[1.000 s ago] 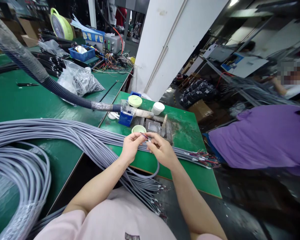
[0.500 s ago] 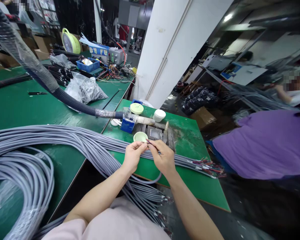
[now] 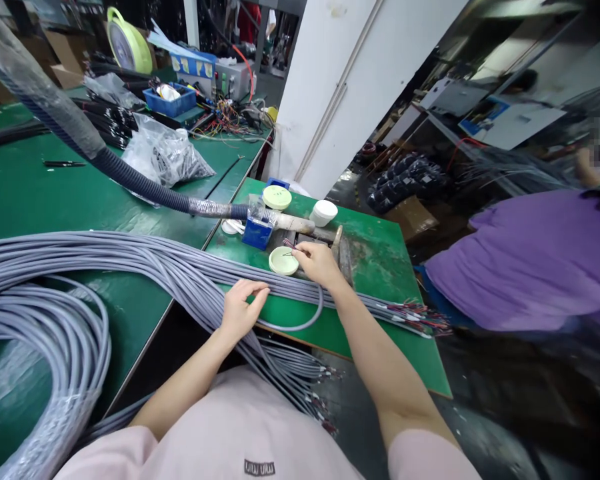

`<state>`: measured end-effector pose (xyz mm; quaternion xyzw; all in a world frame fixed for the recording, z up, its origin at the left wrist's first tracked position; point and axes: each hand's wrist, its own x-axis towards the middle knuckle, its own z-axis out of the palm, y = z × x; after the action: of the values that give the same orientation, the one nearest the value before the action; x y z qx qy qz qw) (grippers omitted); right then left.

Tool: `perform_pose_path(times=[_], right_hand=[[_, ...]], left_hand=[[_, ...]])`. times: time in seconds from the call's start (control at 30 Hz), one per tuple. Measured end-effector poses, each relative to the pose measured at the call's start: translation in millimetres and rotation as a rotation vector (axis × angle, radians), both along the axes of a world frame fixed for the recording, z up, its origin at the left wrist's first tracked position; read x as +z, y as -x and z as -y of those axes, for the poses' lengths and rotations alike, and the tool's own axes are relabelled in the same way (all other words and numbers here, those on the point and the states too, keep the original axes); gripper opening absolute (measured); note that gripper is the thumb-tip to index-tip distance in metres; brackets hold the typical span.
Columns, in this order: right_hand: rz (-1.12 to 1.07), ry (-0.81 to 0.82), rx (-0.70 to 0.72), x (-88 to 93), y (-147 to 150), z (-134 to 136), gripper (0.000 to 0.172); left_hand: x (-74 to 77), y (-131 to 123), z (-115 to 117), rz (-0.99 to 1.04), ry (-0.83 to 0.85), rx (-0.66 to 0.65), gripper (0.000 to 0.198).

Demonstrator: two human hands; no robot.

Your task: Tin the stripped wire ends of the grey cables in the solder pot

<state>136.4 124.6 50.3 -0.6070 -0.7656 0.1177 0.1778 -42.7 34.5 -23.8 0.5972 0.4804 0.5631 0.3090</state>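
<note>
My right hand (image 3: 320,263) pinches the end of a grey cable, its thin dark and reddish wires (image 3: 288,251) sticking out past my fingertips over a small pale green bowl (image 3: 283,261). The cable (image 3: 316,319) loops down from that hand and back toward the left. Lower and to the left, my left hand (image 3: 243,308) rests by a thick bundle of grey cables (image 3: 180,267), thumb and fingers slightly apart with nothing visible between them. Just beyond the bowl lies a dark metal device (image 3: 305,238), partly hidden by my right hand.
A ribbed hose (image 3: 145,190) runs across the green table to a blue box (image 3: 257,233). A pale green lid (image 3: 277,197) and a white tub (image 3: 324,213) stand behind. Stripped cable ends (image 3: 415,317) lie at right. A person in purple (image 3: 530,260) is nearby.
My hands have parted. The right one moved forward with the wire ends over the bowl, while the left let go and drew back to the left. The view has tilted down slightly.
</note>
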Motion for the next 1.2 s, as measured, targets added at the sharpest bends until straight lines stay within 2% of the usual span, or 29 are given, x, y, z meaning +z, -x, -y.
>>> perform_pose_path(times=[0.1,0.2,0.4,0.53,0.67,0.8,0.97,1.2], right_hand=[[0.222,0.092,0.002,-5.4,10,-10,0.028],[0.315,0.133,-0.01,-9.5,18,-15,0.028],[0.437,0.172,-0.022,-17.4,24,-18,0.03],[0.467,0.17,-0.016,-15.3,25,-16,0.031],[0.422,0.105,-0.057,-3.7,6,-15,0.03],[0.381,0.071,-0.225,1.5,-28,-20,0.031],[0.428,0.14,-0.389,-12.2,-52,-32,0.032],[0.454,0.193,-0.427,-29.3,-57,-44,0.031]], left_hand=[[-13.4,5,0,-0.191,-0.06,-0.004,0.016],[-19.9,3,-1,-0.311,-0.084,-0.027,0.016],[-23.3,2,-1,-0.343,-0.1,-0.033,0.017],[-24.9,3,-1,-0.367,-0.12,-0.028,0.017],[-24.5,3,-1,-0.367,-0.127,-0.024,0.017],[-24.4,3,-1,-0.376,-0.123,-0.026,0.017],[-25.0,1,-2,-0.367,-0.154,-0.013,0.015],[-23.4,1,-2,-0.39,-0.163,-0.01,0.015]])
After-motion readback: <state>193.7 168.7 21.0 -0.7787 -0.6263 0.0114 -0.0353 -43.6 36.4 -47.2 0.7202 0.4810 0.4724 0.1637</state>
